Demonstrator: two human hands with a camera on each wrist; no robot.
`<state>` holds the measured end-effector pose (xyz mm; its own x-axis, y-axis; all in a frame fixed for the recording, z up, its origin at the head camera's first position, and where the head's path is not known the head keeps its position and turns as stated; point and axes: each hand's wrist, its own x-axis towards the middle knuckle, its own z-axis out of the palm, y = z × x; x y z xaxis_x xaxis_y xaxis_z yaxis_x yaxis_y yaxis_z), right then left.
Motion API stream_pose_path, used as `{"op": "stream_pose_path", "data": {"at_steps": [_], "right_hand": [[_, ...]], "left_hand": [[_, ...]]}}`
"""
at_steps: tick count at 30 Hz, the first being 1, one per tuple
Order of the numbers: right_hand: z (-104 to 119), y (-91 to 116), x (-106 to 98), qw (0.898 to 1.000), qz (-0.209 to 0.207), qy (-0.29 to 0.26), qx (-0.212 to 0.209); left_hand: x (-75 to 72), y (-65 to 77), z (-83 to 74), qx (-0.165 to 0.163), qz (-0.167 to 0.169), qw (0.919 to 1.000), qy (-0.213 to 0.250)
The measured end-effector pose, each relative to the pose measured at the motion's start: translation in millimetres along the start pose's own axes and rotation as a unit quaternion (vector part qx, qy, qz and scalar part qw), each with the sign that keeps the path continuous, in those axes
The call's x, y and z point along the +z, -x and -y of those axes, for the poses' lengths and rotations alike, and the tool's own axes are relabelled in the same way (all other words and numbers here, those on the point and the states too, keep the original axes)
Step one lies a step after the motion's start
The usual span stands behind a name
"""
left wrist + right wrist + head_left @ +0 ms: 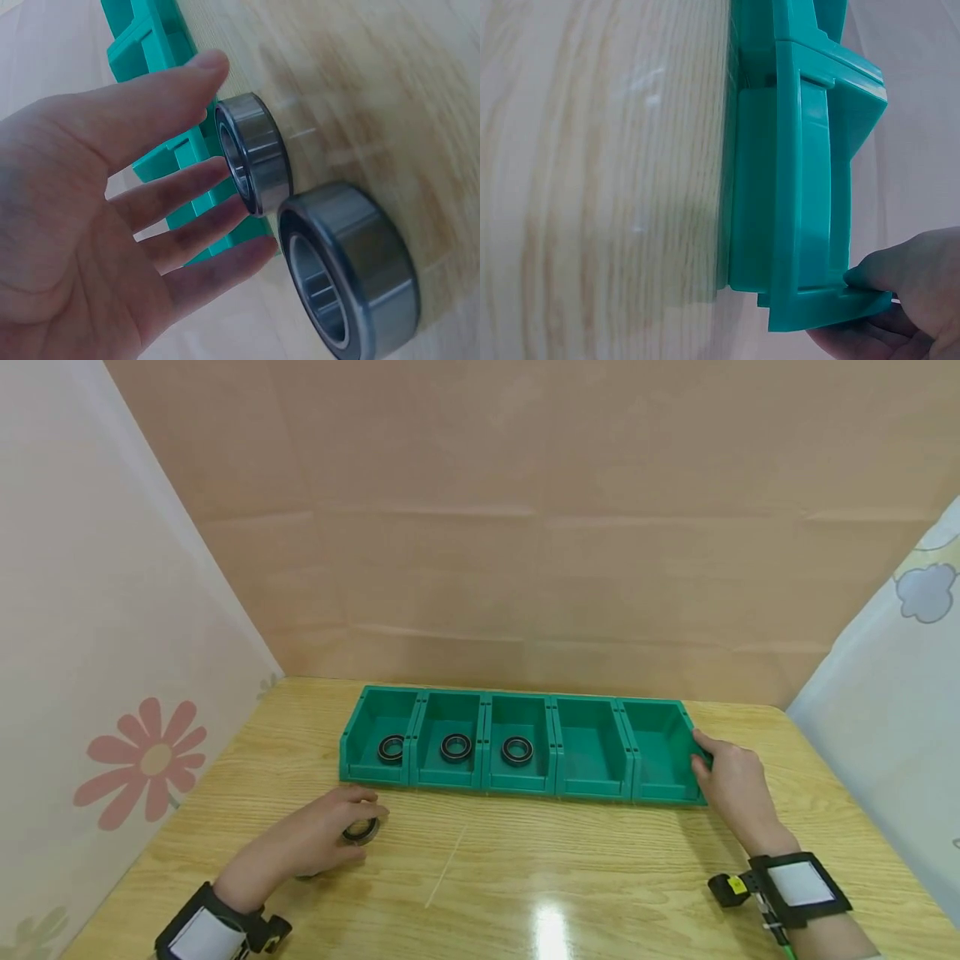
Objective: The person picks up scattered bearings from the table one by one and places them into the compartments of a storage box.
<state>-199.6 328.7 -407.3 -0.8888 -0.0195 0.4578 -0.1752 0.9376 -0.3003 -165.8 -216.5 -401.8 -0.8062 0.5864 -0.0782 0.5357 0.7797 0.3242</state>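
Note:
My left hand [318, 835] reaches over a bearing [268, 154] standing on the table, its thumb and fingers extended around it. The thumb tip is close above the bearing's rim, with the fingertips on its far side. A second, nearer bearing [367, 262] stands beside it in the left wrist view; in the head view the hand mostly hides it. My right hand [738, 789] grips the outer side wall of the rightmost green bin [660, 764], thumb inside and fingers outside. Single bearings lie in the left bin [391, 760], the second bin [456, 760] and the middle bin [517, 763].
Several green bins stand joined in a row towards the back of the wooden table [495, 877]. Brown paper [525, 568] hangs behind them. Patterned sheets close off the left side [150, 610] and the right side [900, 710].

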Motion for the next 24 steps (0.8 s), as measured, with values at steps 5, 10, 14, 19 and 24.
{"op": "stream_pose_path", "data": {"at_steps": [5,10,14,19,24], "right_hand": [[-0.6,0.2,0.1,1.000,-0.002,-0.001,-0.005],[-0.1,0.1,-0.5,1.000,-0.002,-0.002,-0.006],[0.3,0.1,-0.6,1.000,-0.004,-0.002,-0.007],[0.2,0.2,-0.2,1.000,-0.003,-0.001,-0.006],[0.0,0.5,0.2,1.000,-0.003,0.000,-0.005]], "left_hand": [[1.3,-0.2,0.4,0.002,-0.002,1.0000,-0.001],[2.4,0.2,1.3,0.012,-0.006,0.9999,-0.008],[3.1,0.2,2.6,0.023,-0.010,0.9995,-0.017],[3.7,0.3,3.0,0.022,-0.013,0.9995,-0.019],[5.0,-0.2,3.5,0.023,-0.018,0.9993,-0.021]]}}
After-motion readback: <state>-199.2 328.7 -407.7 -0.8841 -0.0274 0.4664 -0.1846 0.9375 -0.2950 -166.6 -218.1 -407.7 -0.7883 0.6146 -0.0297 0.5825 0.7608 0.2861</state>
